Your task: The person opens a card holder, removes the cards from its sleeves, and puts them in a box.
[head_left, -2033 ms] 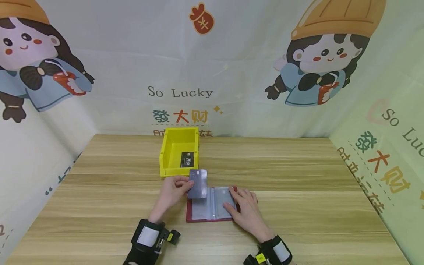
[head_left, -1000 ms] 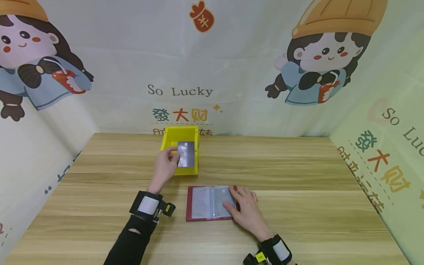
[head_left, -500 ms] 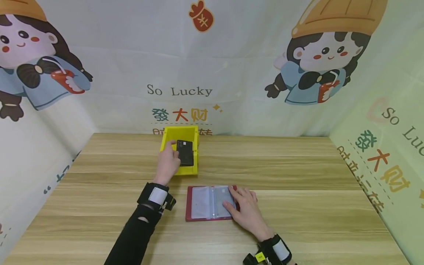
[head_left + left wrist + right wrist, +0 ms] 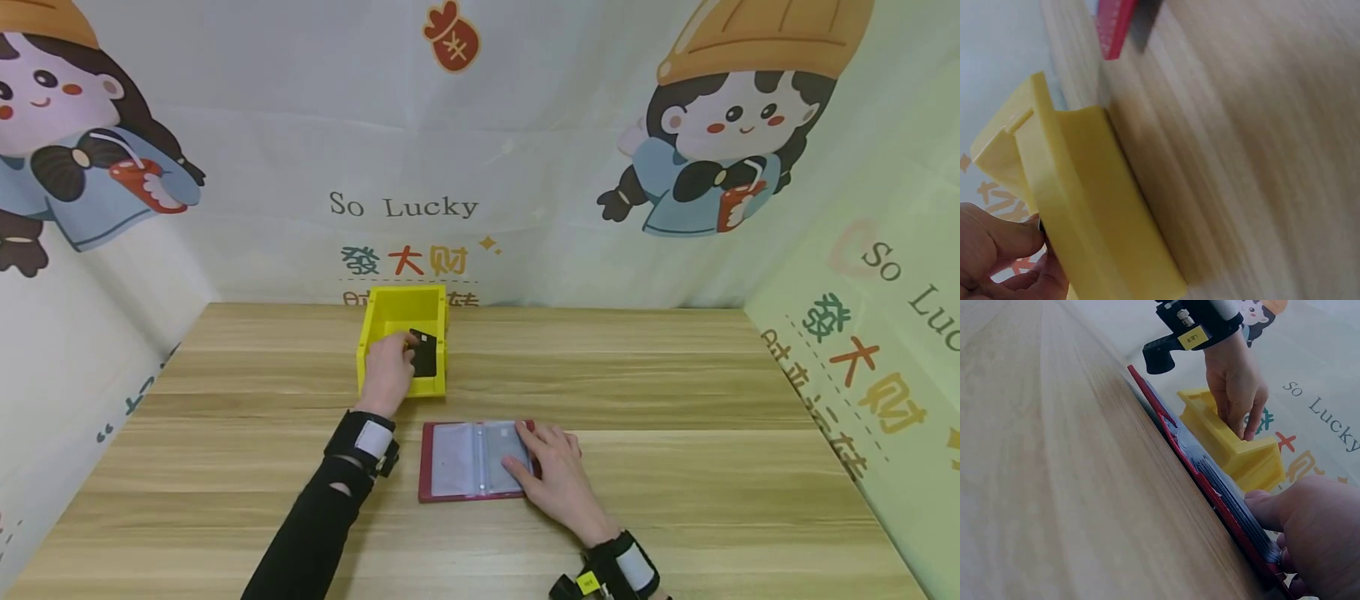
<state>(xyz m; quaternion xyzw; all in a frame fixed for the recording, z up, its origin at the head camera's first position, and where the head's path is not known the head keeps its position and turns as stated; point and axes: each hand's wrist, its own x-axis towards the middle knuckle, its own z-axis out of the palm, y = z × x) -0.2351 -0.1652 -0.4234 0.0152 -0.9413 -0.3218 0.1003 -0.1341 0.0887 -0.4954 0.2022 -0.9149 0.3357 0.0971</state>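
My left hand (image 4: 387, 372) reaches into the yellow bin (image 4: 438, 386), fingertips at a dark card (image 4: 424, 357) lying low inside. In the left wrist view, the thumb and fingers (image 4: 1013, 240) pinch together over a small dark edge behind the bin wall (image 4: 1094, 206); most of the card is hidden there. My right hand (image 4: 558, 475) holds the right edge of an open red card holder (image 4: 427, 467) with clear sleeves. Its thumb (image 4: 1269, 506) presses on the stacked sleeves, while the fingers curl at the edge and partly under the cover, as the right wrist view shows.
The bin stands at the back of the wooden table (image 4: 675, 500), behind the card holder. A printed cloth backdrop (image 4: 555, 200) rises along the table's back and sides.
My left hand has carried a shiny card from above the card holder to the yellow bin and lowered it inside. The card now looks dark. My right hand has stayed on the card holder.
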